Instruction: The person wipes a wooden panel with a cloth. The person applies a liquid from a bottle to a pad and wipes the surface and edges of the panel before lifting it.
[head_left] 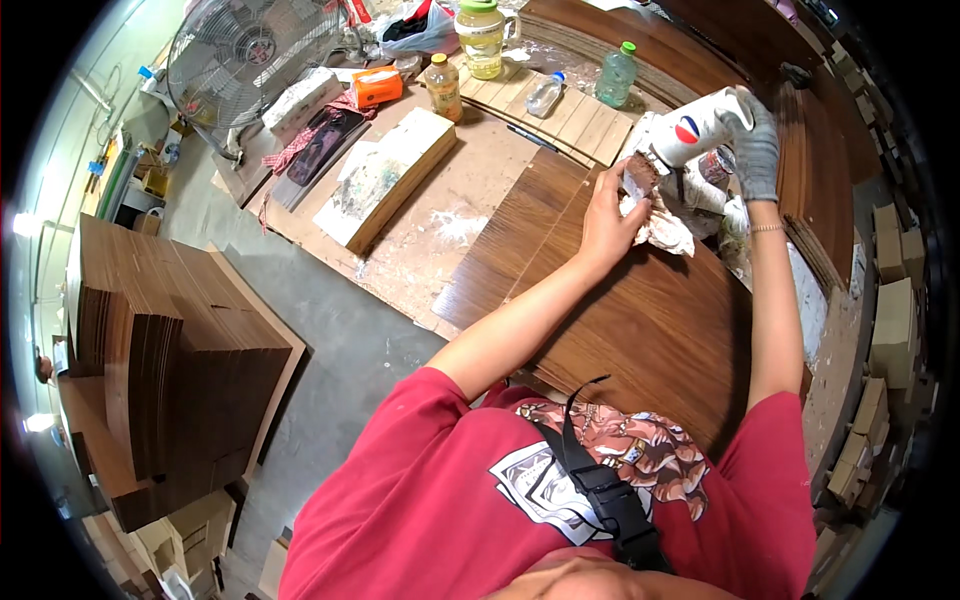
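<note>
My left hand [612, 225], bare, is closed on a small flat scraper [640, 178] with dark brown stuff on it. My right hand [755, 150] wears a grey knit glove and grips the end of a white bottle [695, 128] with a round red and blue mark. The bottle is tilted, its other end toward the scraper. A crumpled white cloth [668, 232] lies just beyond my left fingers. Beside it are a small can [716, 164] and other whitish items, partly hidden. Below both hands spreads a dark wood-grain board [640, 310].
A wooden block [392, 180], drink bottles [443, 88], a large jug [482, 45] and slatted panels [500, 95] sit on the workbench. A fan [255, 60] stands far left. Stacked brown boards rise from the floor at left [190, 300] and stand upright at right [815, 180].
</note>
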